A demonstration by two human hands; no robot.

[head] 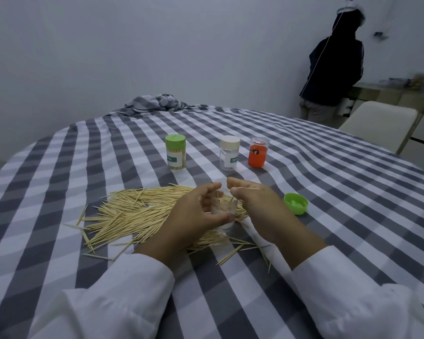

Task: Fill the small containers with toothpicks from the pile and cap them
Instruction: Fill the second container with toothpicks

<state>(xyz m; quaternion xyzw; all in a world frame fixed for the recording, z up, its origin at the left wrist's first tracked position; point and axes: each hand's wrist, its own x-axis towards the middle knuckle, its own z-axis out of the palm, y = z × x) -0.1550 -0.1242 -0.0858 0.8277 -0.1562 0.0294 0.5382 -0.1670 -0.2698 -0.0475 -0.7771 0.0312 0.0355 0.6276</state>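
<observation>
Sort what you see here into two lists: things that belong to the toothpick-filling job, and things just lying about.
Job: toothpick pile; clear container held by left hand; right hand pinching toothpicks; loose green cap; green-capped jar; cream-capped jar; orange container.

Lying about: bunched cloth; chair.

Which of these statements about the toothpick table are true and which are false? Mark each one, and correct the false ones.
1. The left hand holds the clear container. True.
2. The right hand lies flat on the cloth. False: its fingers pinch toothpicks over the container.
3. The loose green cap lies to the right of the hands. True.
4. The green-capped jar is empty. False: it is full of toothpicks.
5. The pile lies in a tray. False: it lies on the checked cloth.
6. The white-capped jar stands between the green-capped jar and the orange jar. True.
</observation>
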